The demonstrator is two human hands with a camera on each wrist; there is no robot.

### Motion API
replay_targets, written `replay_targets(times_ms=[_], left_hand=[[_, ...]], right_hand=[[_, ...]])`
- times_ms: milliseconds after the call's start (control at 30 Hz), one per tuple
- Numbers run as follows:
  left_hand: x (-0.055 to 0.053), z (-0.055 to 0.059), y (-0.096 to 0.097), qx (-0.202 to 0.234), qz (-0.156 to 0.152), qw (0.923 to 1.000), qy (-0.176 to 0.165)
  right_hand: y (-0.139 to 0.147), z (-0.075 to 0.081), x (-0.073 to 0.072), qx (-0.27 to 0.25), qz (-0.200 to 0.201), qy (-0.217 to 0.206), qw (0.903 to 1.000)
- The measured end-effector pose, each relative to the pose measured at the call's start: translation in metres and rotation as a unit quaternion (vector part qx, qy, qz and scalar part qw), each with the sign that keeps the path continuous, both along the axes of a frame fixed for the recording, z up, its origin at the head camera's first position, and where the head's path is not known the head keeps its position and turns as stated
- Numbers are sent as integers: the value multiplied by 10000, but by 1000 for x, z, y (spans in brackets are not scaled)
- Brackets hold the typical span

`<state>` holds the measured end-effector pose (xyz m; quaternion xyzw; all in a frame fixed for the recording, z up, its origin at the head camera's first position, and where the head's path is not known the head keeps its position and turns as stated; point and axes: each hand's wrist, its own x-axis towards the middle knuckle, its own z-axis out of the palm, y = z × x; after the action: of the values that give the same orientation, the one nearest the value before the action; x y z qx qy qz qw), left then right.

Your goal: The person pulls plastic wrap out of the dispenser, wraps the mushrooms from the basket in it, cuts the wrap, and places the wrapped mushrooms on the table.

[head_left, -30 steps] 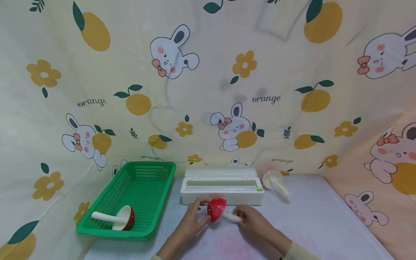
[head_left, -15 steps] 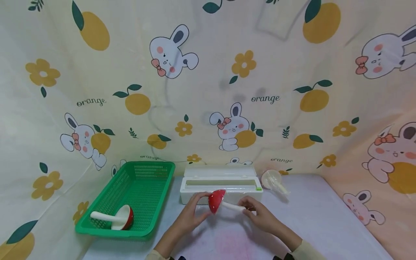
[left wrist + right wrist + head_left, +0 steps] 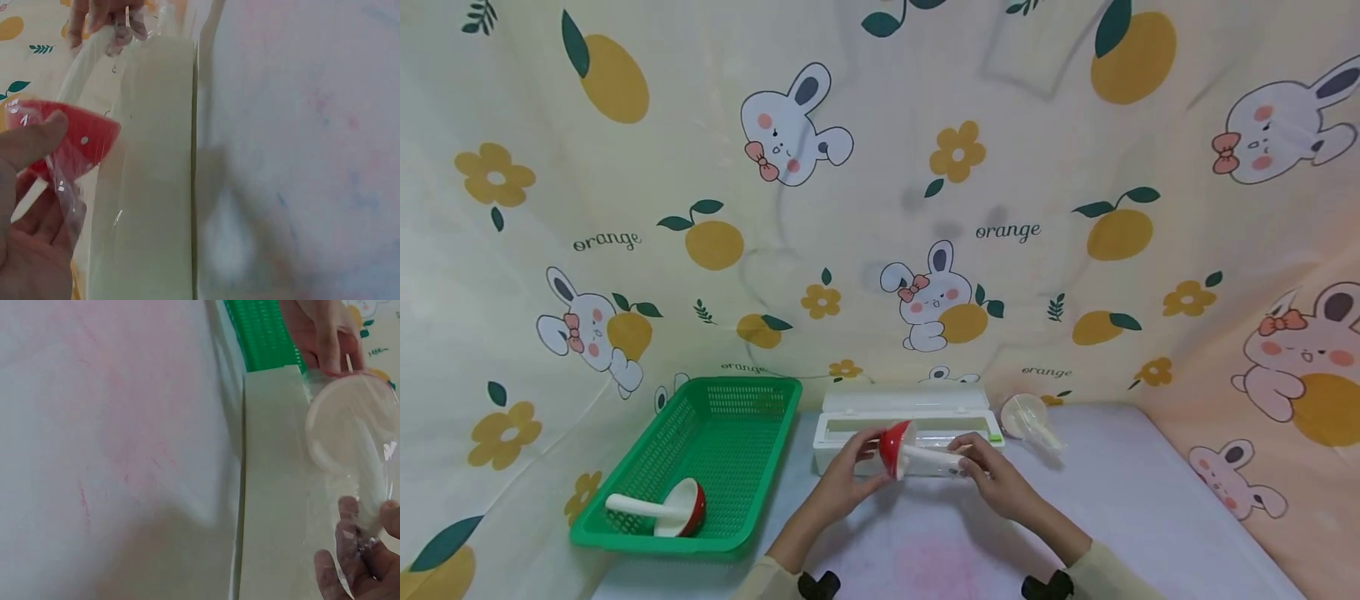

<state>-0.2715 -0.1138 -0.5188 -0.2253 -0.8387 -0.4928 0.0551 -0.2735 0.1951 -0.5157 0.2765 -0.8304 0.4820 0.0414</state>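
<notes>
In the head view, a ladle (image 3: pixel 891 450) with a red, white-dotted bowl and white handle is held up off the table, before the white box. Clear film wraps it, loose and wrinkled in the wrist views. My left hand (image 3: pixel 846 482) grips the bowl, thumb on the red outside (image 3: pixel 84 140) in the left wrist view. My right hand (image 3: pixel 1000 482) pinches the film-covered end of the handle. From the right wrist, the pale hollow of the bowl (image 3: pixel 331 425) shows through the film, and the right fingers (image 3: pixel 350 540) curl near the handle's tip.
Behind the hands stands a white cling film dispenser (image 3: pixel 827 454), its lid (image 3: pixel 902 398) raised. A green basket (image 3: pixel 752 508) at left holds another red-and-white ladle (image 3: pixel 681 508). A film-wrapped ladle (image 3: pixel 1024 415) lies right of the dispenser. A patterned cloth hangs behind the table.
Both hands have lifted the ladle from near the table up in front of the dispenser. Its bowl has turned so that its pale rim and hollow now show towards the right.
</notes>
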Motion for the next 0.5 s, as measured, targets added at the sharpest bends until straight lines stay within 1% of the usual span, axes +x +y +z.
replay_targets(times_ms=[167,233,267,333,367,500], left_hand=[[-4,5,7,-109,312,9993,150],[-5,8,9,-240,520,9982,179],[-5,9,10,-288,621,9976,141],[-7,12,10,-341,743,9966,87],[-8,13,10,-349,773,9964,34],[-12,15,10,-238,669,9975,-53]], right_hand=[[-7,2,0,58,-579,375,9976],[-9,3,-1,58,-732,567,9957],[-10,3,-1,59,-782,678,9946],[-11,4,-1,35,-823,942,9921],[-11,5,-1,23,-841,1043,9910],[-13,7,-4,216,-945,1342,9862]])
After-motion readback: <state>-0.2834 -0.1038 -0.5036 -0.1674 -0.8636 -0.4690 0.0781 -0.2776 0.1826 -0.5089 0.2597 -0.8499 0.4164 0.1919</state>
